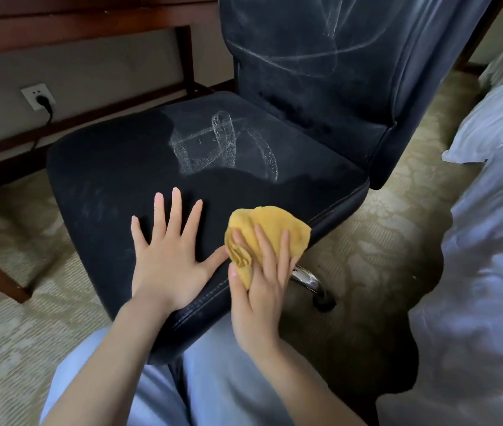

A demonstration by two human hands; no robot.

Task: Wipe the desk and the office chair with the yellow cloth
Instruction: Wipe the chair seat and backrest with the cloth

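Yellow cloth [270,232] bunched in her right hand [256,290], left hand [167,256] flat, fingers spread.
Office chair [201,167] remains streaked white; front looks cleaner.

**Cloth on the chair seat's right edge**

I see my left hand [168,256] lying flat with fingers spread on the dark seat of the office chair [139,167]. Just beside it, my right hand [259,290] presses the bunched yellow cloth [270,229] against the seat's near right edge; my fingers lie over the cloth. White dusty streaks [222,146] mark the middle of the seat, and fainter ones cross the backrest. Behind the chair stand the desk's wooden legs [187,59] and a wall socket [38,96] with a plug in it. White bedding [484,241] fills the right side.
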